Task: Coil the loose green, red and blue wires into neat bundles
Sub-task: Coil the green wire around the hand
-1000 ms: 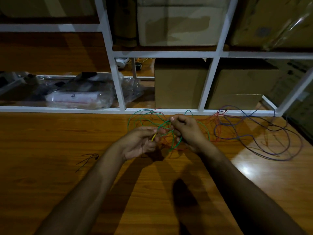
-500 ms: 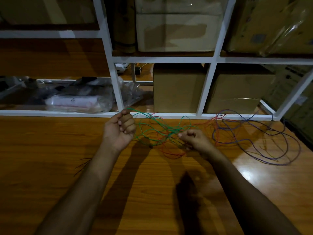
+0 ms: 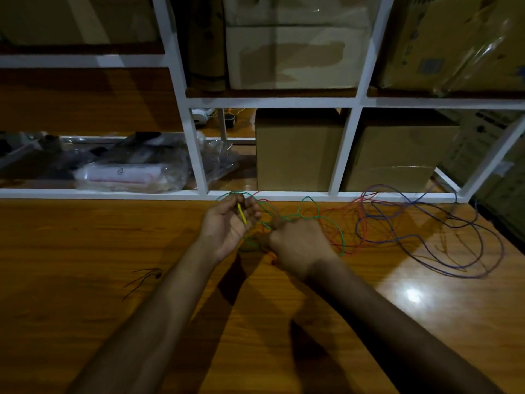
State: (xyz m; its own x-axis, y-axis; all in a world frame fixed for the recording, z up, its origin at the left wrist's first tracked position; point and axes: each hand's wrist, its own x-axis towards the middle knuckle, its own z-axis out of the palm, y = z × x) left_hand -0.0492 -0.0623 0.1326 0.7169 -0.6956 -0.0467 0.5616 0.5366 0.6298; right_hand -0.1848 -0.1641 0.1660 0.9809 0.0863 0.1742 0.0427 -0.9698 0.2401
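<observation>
Hands [image 3: 264, 228] apparently pinch thin, looping green wire [image 3: 306, 216].

No text can be read. The clear plastic bag [image 3: 133, 174] at the left of the frame, on the lower shelf, bears a small dark triangular mark with a blurred character beneath it. Printing on the cardboard box [image 3: 443, 44] at upper right is too blurred to read.

A glossy wooden table [image 3: 85, 280] fills the lower view in dim light, with a bright glare at four o'clock. At twelve o'clock a white shelving frame [image 3: 196, 155] holds cardboard boxes [image 3: 295, 155].
</observation>
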